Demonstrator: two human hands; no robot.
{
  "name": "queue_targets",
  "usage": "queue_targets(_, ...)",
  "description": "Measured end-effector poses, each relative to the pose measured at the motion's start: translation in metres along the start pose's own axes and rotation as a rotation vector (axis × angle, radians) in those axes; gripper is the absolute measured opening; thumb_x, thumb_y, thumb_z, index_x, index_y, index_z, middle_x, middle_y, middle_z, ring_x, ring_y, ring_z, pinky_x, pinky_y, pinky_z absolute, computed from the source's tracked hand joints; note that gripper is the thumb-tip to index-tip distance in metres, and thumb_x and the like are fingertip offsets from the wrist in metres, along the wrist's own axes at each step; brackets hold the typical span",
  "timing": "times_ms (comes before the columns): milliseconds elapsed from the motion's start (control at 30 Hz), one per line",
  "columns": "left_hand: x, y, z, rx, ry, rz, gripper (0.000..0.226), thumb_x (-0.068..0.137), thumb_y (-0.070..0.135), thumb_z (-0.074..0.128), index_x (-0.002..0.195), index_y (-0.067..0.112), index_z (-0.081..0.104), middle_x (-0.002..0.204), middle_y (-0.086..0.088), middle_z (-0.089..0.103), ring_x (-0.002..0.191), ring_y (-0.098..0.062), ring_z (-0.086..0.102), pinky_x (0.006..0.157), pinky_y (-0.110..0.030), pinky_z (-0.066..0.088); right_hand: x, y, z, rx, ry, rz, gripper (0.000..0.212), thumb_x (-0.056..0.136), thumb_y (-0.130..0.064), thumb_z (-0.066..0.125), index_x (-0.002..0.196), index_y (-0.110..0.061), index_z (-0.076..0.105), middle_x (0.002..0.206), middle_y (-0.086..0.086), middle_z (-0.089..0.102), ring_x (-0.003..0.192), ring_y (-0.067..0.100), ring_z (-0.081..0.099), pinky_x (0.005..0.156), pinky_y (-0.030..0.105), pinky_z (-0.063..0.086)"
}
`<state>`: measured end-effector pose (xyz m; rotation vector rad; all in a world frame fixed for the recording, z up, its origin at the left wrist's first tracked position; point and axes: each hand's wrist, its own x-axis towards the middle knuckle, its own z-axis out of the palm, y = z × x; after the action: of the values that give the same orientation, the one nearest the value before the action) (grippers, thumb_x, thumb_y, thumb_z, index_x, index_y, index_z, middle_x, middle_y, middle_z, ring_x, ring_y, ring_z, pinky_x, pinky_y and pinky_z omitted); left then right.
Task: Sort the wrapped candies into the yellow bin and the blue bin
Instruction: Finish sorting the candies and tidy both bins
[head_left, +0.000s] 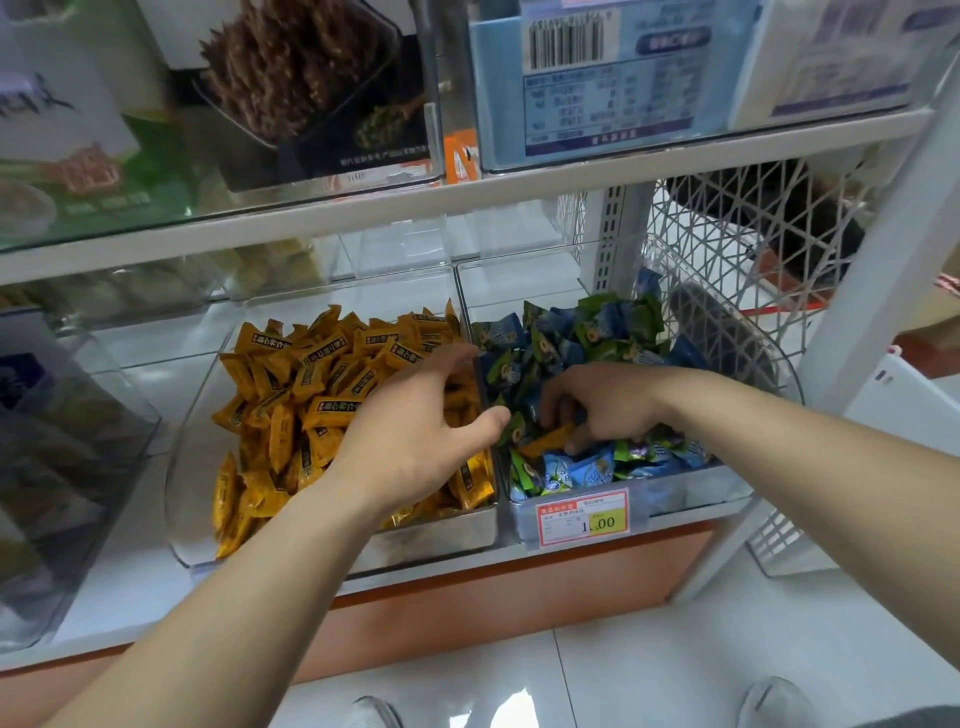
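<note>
Candy (548, 440), orange-wrapped, sits pinched in right hand (608, 400); left hand (415, 431) spread loose.

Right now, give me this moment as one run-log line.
step: sorting | left grip: open, over yellow bin by divider | right grip: pinches stray yellow candy in blue bin | status: candy not yet moved

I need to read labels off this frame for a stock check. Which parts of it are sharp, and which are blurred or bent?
Head view: sharpest mid-frame, on the price tag and the yellow candy pinched by the right hand; head view, top and left: upper-shelf boxes soft, small print unreadable; head view edges: wide-angle lens leans the shelf post.
</note>
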<state>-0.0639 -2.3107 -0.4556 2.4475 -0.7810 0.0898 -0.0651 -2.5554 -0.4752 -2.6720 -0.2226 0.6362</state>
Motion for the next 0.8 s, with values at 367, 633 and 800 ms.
queue_targets(367,0.003,0.041,-0.007,-0.018,0.174,0.201,0.044,0.090,0.052,0.057,0.130,0.034,0.057,0.117,0.010,0.068,0.106,-0.011,0.061,0.087,-0.037,0.053,-0.054,-0.027,-0.023,0.764,0.493,-0.314,0.014,0.089,-0.012,0.073,0.098,-0.023,0.072,0.087,0.001,0.077,0.085,0.016,0.072,0.079,0.029,0.055)
queue_targets(633,0.005,-0.005,-0.036,0.274,0.274,-0.068,0.043,0.089,0.049,0.062,0.127,0.028,0.062,0.130,0.000,0.061,0.119,-0.026,0.052,0.091,-0.037,0.045,-0.050,-0.025,-0.007,0.011,-0.136,-0.122,0.024,0.101,-0.034,0.052,0.115,-0.031,0.071,0.107,-0.023,0.068,0.095,-0.001,0.063,0.086,0.021,0.047)
queue_targets(800,-0.006,0.003,-0.016,0.257,0.079,-0.017,0.073,0.076,0.078,0.043,0.133,0.034,0.054,0.137,0.008,0.056,0.127,-0.019,0.045,0.097,-0.035,0.043,-0.022,-0.015,-0.002,-0.134,-0.334,0.019,0.038,0.095,-0.043,0.061,0.132,-0.034,0.061,0.134,-0.014,0.057,0.119,0.011,0.052,0.099,0.030,0.042)
